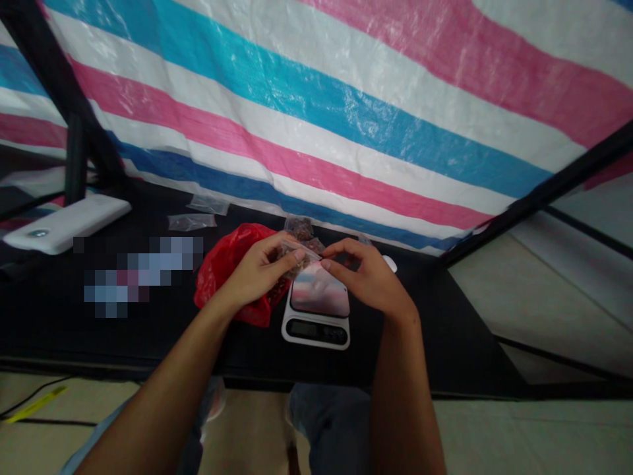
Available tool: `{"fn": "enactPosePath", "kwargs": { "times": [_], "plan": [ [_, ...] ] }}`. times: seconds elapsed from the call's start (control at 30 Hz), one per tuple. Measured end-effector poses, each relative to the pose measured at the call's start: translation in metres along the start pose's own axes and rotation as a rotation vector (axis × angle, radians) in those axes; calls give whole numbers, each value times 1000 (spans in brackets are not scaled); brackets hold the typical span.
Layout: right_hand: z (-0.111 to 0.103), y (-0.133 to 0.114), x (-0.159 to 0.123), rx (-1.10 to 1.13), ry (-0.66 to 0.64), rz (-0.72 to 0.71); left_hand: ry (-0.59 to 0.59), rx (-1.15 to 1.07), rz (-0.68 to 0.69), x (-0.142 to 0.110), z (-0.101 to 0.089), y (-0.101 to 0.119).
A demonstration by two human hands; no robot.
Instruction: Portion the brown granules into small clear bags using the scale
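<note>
My left hand (262,269) is closed on a small clear zip bag (297,265) with brownish contents. My right hand (370,276) pinches the right end of the bag's top edge between thumb and forefinger. Below the bag stands a white kitchen scale (316,335) with a shiny metal plate and a dark display. A crumpled red plastic bag (217,267) lies open beside my left wrist, with brown bits inside. Just behind my hands rests another clear bag (299,227) with brown contents.
Two flat clear bags (192,222) lie at the back left of the black table (455,356). Farther left is a white oblong device (69,224) near a black frame post (74,158). A striped plastic sheet (297,112) hangs behind the table. A blurred patch covers something left of the red bag.
</note>
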State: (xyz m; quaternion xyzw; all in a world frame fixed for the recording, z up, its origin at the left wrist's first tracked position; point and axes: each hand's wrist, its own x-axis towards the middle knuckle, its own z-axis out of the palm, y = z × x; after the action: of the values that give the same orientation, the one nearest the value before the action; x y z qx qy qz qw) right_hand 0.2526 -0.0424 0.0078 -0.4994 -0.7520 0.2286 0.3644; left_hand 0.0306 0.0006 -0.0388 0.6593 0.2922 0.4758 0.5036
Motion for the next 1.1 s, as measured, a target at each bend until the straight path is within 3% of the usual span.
{"fn": "enactPosePath", "kwargs": {
  "times": [0.2, 0.63, 0.8, 0.93, 1.1],
  "plan": [
    [11, -16, 8, 66, 35, -97, 53, -50, -28, 0, -1, 5],
    [19, -17, 11, 28, 133, -158, 151, -70, -39, 2, 4, 6],
    [21, -9, 14, 62, 196, -115, 135, -115, -82, 0, 0, 9],
    [20, -3, 16, 110, 214, -80, 186, -109, -99, 0, -5, 10],
    [23, 1, 17, 141, 190, -29, 209, 21, -66, 2, -7, 6]
  ]
}}
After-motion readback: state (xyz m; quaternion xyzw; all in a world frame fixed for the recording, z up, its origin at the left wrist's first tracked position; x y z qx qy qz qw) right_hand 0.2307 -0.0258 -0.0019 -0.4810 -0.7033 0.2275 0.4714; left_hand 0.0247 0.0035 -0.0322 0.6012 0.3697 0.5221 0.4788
